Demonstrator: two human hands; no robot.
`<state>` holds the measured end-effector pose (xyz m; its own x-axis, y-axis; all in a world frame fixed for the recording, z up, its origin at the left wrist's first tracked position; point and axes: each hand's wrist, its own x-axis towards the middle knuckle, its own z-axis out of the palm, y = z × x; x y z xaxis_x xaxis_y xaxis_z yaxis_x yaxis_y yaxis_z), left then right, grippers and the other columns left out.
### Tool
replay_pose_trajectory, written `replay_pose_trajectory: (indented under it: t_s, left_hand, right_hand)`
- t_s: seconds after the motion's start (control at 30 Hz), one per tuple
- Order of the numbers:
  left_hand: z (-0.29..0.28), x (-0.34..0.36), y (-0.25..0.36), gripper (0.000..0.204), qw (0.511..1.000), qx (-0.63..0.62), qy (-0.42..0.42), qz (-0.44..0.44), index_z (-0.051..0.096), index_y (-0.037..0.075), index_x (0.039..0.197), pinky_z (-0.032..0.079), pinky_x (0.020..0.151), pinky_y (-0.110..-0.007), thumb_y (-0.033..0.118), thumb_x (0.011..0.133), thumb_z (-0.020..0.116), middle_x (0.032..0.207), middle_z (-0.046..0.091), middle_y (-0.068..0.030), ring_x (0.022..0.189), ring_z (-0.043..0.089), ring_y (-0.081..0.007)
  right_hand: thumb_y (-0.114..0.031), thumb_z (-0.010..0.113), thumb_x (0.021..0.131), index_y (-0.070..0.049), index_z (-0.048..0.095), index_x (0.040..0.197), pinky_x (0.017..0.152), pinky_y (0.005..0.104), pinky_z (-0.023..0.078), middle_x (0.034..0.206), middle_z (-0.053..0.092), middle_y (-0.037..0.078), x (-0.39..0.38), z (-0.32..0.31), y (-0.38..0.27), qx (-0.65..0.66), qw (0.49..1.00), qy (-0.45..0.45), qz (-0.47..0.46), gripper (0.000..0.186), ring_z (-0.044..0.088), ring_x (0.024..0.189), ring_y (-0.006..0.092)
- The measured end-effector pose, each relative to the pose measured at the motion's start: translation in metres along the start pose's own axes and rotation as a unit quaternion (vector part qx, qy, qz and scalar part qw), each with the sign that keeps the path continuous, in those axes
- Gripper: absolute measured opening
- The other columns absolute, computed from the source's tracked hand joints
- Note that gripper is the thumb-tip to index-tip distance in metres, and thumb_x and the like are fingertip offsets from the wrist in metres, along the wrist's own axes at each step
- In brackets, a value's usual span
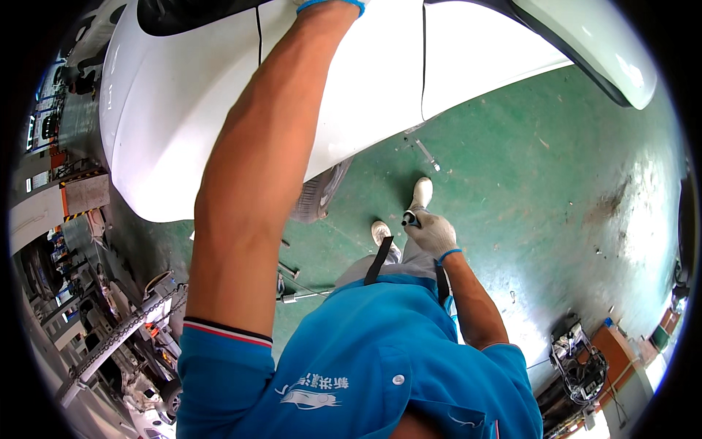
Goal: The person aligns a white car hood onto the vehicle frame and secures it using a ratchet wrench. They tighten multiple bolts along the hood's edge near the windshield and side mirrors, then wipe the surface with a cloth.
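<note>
My left arm reaches up over the white car body [161, 110]. My gloved left hand [330, 4] is cut off by the top edge, so its fingers are hidden. My gloved right hand [433, 236] is closed on a small dark tool with a metal end [409, 218], held low above my legs and feet. A dark seam runs across the white panel, and a tire [318, 197] shows below it.
A metal piece [428, 154] and rods [292, 298] lie on the green floor [534, 161]. Machinery with cables [574, 351] stands at lower right. A chained metal beam [117, 344] is at lower left. Someone in dark clothing [82, 82] is at the far left.
</note>
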<state>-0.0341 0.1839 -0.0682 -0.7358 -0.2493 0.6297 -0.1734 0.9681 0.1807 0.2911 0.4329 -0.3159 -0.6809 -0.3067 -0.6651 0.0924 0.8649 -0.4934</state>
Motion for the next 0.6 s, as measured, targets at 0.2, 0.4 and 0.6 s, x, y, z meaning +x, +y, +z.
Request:
replay_pose_trajectory:
  t_s: [0.2,0.4,0.6]
  left_hand:
    - [0.008,-0.005,0.003,0.054,0.998,0.039,0.018,-0.048,0.072,0.007,0.087,0.061,0.076,-0.049,0.047,0.109,0.044,0.083,0.076,-0.0205,0.08,0.076,-0.0384]
    - [0.003,-0.002,0.009,0.052,0.997,0.051,0.027,-0.057,0.072,0.009,0.081,0.062,0.069,-0.047,0.046,0.108,0.047,0.077,0.075,-0.0161,0.074,0.076,-0.0342]
    - [0.005,-0.007,0.008,0.045,0.991,0.02,0.122,0.05,0.066,0.009,0.083,0.06,0.068,-0.048,0.044,0.107,0.052,0.081,0.073,-0.015,0.074,0.074,-0.0344]
  right_hand:
    - [-0.047,0.065,0.092,-0.01,0.074,0.111,0.087,0.0535,0.055,0.102,0.077,0.021,0.011,-0.006,0.004,-0.041,0.998,-0.034,0.021,0.043,0.073,0.099,0.042]
    - [-0.047,0.066,0.091,-0.01,0.074,0.108,0.084,0.0542,0.056,0.097,0.076,0.022,0.025,-0.015,-0.02,-0.028,0.999,-0.026,-0.005,0.042,0.073,0.094,0.0424]
    - [-0.047,0.067,0.091,-0.009,0.075,0.104,0.082,0.0543,0.056,0.092,0.076,0.022,0.015,-0.011,-0.025,0.005,1.0,0.006,-0.005,0.041,0.073,0.091,0.0425]
